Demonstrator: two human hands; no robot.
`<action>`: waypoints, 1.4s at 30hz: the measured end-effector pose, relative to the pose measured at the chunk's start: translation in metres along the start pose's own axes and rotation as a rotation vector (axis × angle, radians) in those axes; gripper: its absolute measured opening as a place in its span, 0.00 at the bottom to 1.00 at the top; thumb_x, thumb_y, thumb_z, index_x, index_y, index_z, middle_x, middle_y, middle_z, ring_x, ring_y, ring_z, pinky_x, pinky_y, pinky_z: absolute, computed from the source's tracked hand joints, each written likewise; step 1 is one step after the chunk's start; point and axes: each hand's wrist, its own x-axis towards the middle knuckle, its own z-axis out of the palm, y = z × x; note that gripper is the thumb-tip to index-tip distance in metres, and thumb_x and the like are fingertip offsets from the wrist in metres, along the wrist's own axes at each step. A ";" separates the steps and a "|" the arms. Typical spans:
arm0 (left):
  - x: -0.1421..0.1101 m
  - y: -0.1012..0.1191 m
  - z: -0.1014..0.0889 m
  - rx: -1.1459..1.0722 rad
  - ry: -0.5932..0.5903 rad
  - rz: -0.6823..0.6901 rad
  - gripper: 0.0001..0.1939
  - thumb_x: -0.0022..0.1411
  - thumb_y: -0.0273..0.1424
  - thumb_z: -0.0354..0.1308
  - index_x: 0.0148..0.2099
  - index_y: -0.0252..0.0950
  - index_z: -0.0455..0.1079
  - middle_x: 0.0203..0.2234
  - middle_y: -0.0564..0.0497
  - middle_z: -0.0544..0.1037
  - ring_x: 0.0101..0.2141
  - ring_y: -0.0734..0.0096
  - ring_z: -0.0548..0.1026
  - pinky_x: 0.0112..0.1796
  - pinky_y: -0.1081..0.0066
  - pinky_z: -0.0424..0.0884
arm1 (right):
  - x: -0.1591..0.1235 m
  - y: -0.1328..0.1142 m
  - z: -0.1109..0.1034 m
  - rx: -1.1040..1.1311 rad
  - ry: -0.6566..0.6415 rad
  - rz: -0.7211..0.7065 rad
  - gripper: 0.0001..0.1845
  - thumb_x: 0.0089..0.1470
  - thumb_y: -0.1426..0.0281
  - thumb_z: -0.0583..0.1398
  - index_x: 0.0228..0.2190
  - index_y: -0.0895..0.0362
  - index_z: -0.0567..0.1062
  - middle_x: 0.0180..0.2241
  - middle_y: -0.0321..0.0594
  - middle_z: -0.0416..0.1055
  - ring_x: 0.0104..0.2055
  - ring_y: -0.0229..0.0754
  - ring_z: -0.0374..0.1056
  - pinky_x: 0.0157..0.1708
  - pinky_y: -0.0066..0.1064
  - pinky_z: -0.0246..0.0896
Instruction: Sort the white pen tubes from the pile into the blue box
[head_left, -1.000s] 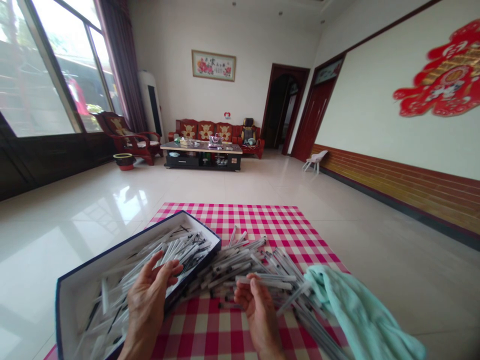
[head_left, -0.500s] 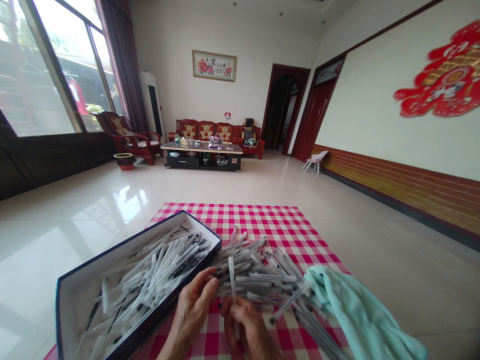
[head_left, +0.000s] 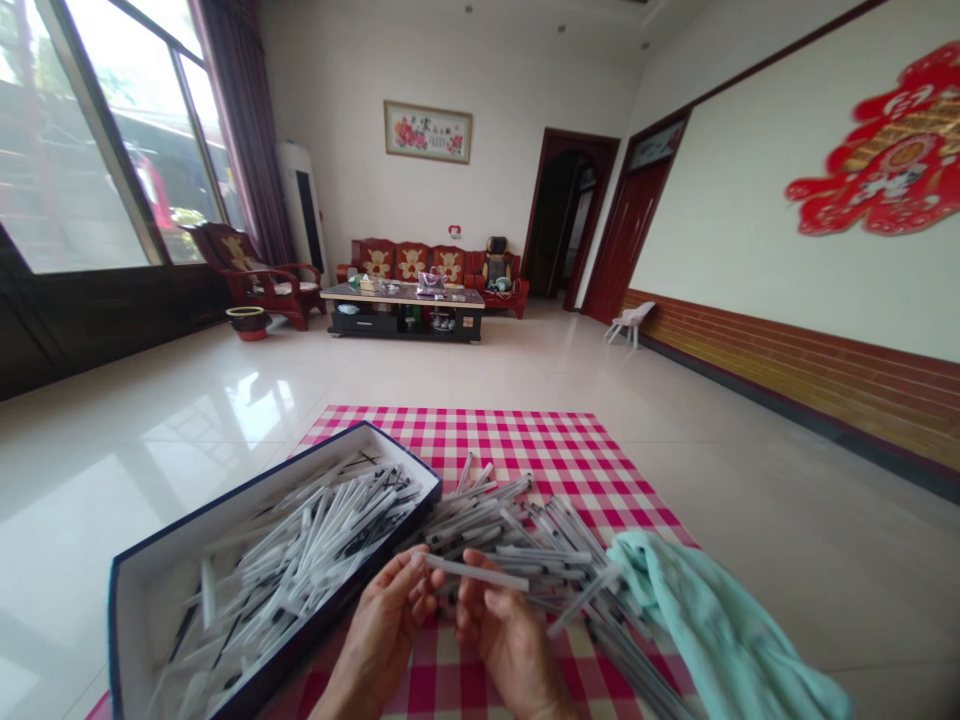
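A whitish, translucent pen (head_left: 504,578) lies almost level between my two hands, its right end slightly lower. My left hand (head_left: 390,610) pinches the pen's left end between thumb and fingertips. Around its middle, my right hand (head_left: 504,630) has the thumb in front and the index finger behind. Just beyond both hands, a loose heap of similar pens (head_left: 540,553), many with dark ends, covers part of the checked cloth. On the left, a dark-blue-edged box (head_left: 161,560) with pale inner walls holds many pale tubes and thin black pieces.
A pink-and-white checked cloth (head_left: 555,440) lies under everything. To the right, a crumpled mint-green cloth (head_left: 720,620) touches the pen heap. Farther off are a low black table (head_left: 405,295), a red wooden sofa (head_left: 412,258) and a small pale chair (head_left: 632,320).
The pen has turned from upright in my right hand to nearly level. My left hand, formerly apart from it, now pinches one end.
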 end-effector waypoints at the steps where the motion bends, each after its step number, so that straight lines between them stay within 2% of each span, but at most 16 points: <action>1: 0.000 -0.005 0.001 0.034 -0.021 0.003 0.14 0.46 0.29 0.69 0.36 0.32 0.71 0.22 0.51 0.76 0.22 0.74 0.74 0.22 0.78 0.70 | -0.001 0.000 0.001 -0.034 0.000 -0.018 0.21 0.47 0.68 0.64 0.45 0.57 0.72 0.30 0.37 0.74 0.28 0.38 0.69 0.26 0.27 0.62; 6: -0.003 -0.016 0.000 0.330 -0.117 0.097 0.18 0.47 0.40 0.67 0.34 0.32 0.70 0.22 0.52 0.76 0.23 0.69 0.75 0.26 0.71 0.71 | -0.002 0.001 0.002 -0.278 0.044 -0.066 0.10 0.56 0.65 0.59 0.39 0.55 0.74 0.29 0.39 0.76 0.32 0.44 0.71 0.35 0.36 0.63; 9: -0.006 -0.012 -0.002 0.559 -0.116 0.264 0.18 0.50 0.42 0.64 0.38 0.35 0.71 0.24 0.52 0.76 0.25 0.68 0.75 0.27 0.72 0.70 | -0.001 0.001 0.000 -0.330 0.093 -0.102 0.09 0.53 0.65 0.61 0.37 0.55 0.75 0.29 0.39 0.76 0.32 0.44 0.71 0.36 0.37 0.63; 13: -0.008 -0.006 -0.004 0.985 -0.241 0.647 0.10 0.59 0.35 0.57 0.40 0.37 0.73 0.28 0.51 0.76 0.28 0.71 0.74 0.30 0.76 0.69 | 0.001 0.000 -0.002 -0.286 0.166 -0.092 0.09 0.50 0.64 0.64 0.33 0.55 0.76 0.25 0.36 0.75 0.27 0.40 0.69 0.29 0.31 0.62; 15: -0.008 -0.007 -0.006 1.126 -0.325 0.786 0.09 0.62 0.31 0.53 0.43 0.38 0.71 0.32 0.49 0.75 0.32 0.71 0.74 0.34 0.76 0.69 | 0.002 0.001 -0.002 -0.267 0.179 -0.092 0.09 0.50 0.64 0.64 0.31 0.56 0.76 0.23 0.35 0.73 0.25 0.38 0.67 0.27 0.29 0.60; 17: -0.007 -0.010 -0.009 1.233 -0.368 0.857 0.09 0.64 0.29 0.49 0.43 0.38 0.70 0.33 0.48 0.74 0.34 0.71 0.74 0.36 0.76 0.68 | 0.003 0.002 -0.002 -0.279 0.207 -0.106 0.09 0.51 0.63 0.64 0.28 0.57 0.75 0.21 0.34 0.71 0.22 0.36 0.63 0.24 0.27 0.57; 22: -0.007 -0.016 -0.012 1.392 -0.303 0.918 0.12 0.65 0.30 0.46 0.30 0.38 0.67 0.26 0.50 0.71 0.27 0.70 0.71 0.32 0.74 0.65 | 0.004 0.004 -0.006 -0.398 0.251 -0.173 0.16 0.52 0.61 0.62 0.20 0.58 0.71 0.17 0.31 0.63 0.19 0.33 0.55 0.21 0.26 0.49; 24: -0.009 -0.015 -0.009 1.337 -0.300 0.866 0.14 0.65 0.32 0.46 0.29 0.38 0.67 0.25 0.50 0.71 0.26 0.70 0.70 0.31 0.73 0.64 | 0.004 0.003 -0.006 -0.435 0.243 -0.180 0.16 0.53 0.60 0.61 0.20 0.57 0.70 0.17 0.30 0.60 0.19 0.33 0.53 0.21 0.27 0.48; 26: -0.011 -0.013 -0.003 1.236 -0.289 0.698 0.18 0.64 0.37 0.46 0.25 0.37 0.65 0.21 0.52 0.69 0.23 0.72 0.67 0.28 0.74 0.62 | 0.003 0.002 -0.005 -0.456 0.240 -0.179 0.16 0.52 0.59 0.61 0.21 0.57 0.70 0.16 0.29 0.59 0.19 0.33 0.52 0.21 0.27 0.47; 29: -0.013 -0.013 0.004 0.956 -0.243 0.183 0.25 0.60 0.48 0.46 0.18 0.37 0.59 0.12 0.56 0.60 0.14 0.77 0.57 0.18 0.75 0.53 | 0.002 0.000 -0.002 -0.497 0.246 -0.171 0.16 0.51 0.57 0.61 0.23 0.56 0.71 0.17 0.29 0.59 0.19 0.34 0.53 0.20 0.27 0.48; 31: -0.013 -0.014 0.006 0.715 -0.185 -0.167 0.25 0.56 0.53 0.48 0.19 0.38 0.57 0.10 0.59 0.58 0.11 0.81 0.51 0.14 0.76 0.45 | 0.001 -0.002 0.001 -0.549 0.243 -0.179 0.16 0.51 0.56 0.61 0.24 0.56 0.71 0.17 0.30 0.60 0.20 0.35 0.54 0.21 0.27 0.49; 33: -0.013 -0.016 0.007 0.601 -0.132 -0.314 0.24 0.52 0.54 0.50 0.20 0.38 0.58 0.11 0.59 0.60 0.10 0.82 0.50 0.13 0.77 0.43 | 0.000 -0.003 0.003 -0.612 0.243 -0.197 0.17 0.51 0.56 0.61 0.23 0.56 0.72 0.17 0.30 0.61 0.21 0.35 0.55 0.22 0.28 0.51; 35: -0.013 -0.016 0.007 0.693 -0.122 -0.175 0.26 0.53 0.54 0.50 0.19 0.37 0.60 0.11 0.57 0.62 0.11 0.80 0.55 0.14 0.76 0.48 | 0.000 -0.004 0.004 -0.663 0.257 -0.208 0.18 0.51 0.55 0.60 0.22 0.56 0.71 0.17 0.31 0.61 0.20 0.36 0.55 0.21 0.29 0.51; 37: -0.013 -0.015 0.006 0.884 -0.162 0.151 0.25 0.57 0.51 0.50 0.22 0.36 0.66 0.15 0.53 0.67 0.16 0.74 0.64 0.19 0.75 0.57 | 0.000 -0.005 0.003 -0.677 0.284 -0.215 0.18 0.51 0.54 0.60 0.21 0.56 0.71 0.17 0.31 0.61 0.20 0.36 0.55 0.21 0.29 0.51; 39: -0.014 -0.014 0.004 1.033 -0.233 0.452 0.18 0.59 0.45 0.52 0.30 0.36 0.72 0.23 0.51 0.73 0.25 0.69 0.70 0.28 0.74 0.63 | 0.001 -0.004 0.001 -0.662 0.307 -0.218 0.18 0.51 0.54 0.60 0.21 0.56 0.71 0.18 0.32 0.62 0.21 0.36 0.56 0.22 0.29 0.52; 42: -0.014 -0.012 -0.001 1.119 -0.319 0.645 0.11 0.61 0.38 0.52 0.35 0.38 0.73 0.28 0.50 0.73 0.29 0.69 0.71 0.33 0.74 0.63 | 0.001 -0.003 0.000 -0.636 0.315 -0.214 0.18 0.51 0.54 0.60 0.22 0.56 0.72 0.18 0.33 0.64 0.21 0.38 0.58 0.23 0.29 0.53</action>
